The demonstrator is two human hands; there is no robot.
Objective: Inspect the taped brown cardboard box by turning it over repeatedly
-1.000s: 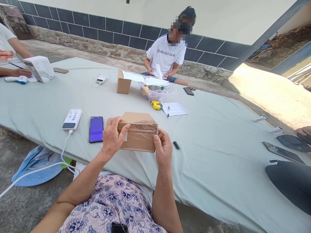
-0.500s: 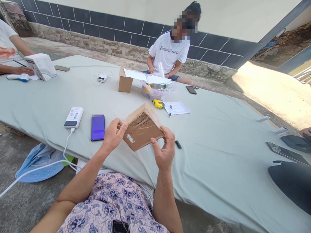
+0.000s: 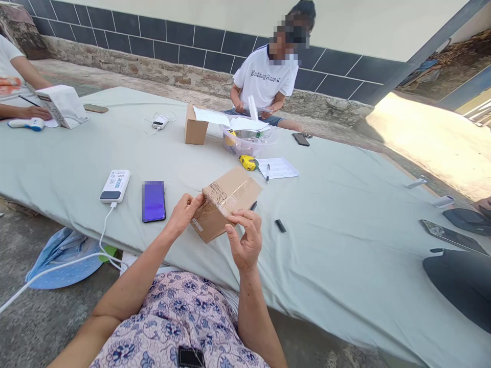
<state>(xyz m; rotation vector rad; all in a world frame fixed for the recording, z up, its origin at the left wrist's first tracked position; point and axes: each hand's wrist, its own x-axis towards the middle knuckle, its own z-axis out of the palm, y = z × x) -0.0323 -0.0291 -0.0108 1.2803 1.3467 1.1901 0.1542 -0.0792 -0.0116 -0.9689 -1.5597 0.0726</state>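
Observation:
A brown cardboard box (image 3: 240,191) is tilted above the cloth-covered table, with clear tape along its top and dark curly scribble-like marks at its left end. My left hand (image 3: 186,210) is closed on the box's left corner, thumb near the marks. At the near right edge, my right hand (image 3: 246,239) has its fingertips on the taped edge and its thumb against the near side. A dark pen-like tip (image 3: 253,205) shows just behind the box; the rest is hidden. Right of my hand lies a small black cap-like piece (image 3: 280,225).
A purple-screened phone (image 3: 153,201) and a white power bank (image 3: 115,186) with a cable lie left. Beyond the box are a yellow tape measure (image 3: 248,162), a written sheet (image 3: 282,167) and a plastic basket (image 3: 245,145). A person (image 3: 264,76) sits across; another sits far left.
The box has turned and tipped, so its taped top now shows. My right hand has shifted left and down along its edge. The person across now holds something flat higher up.

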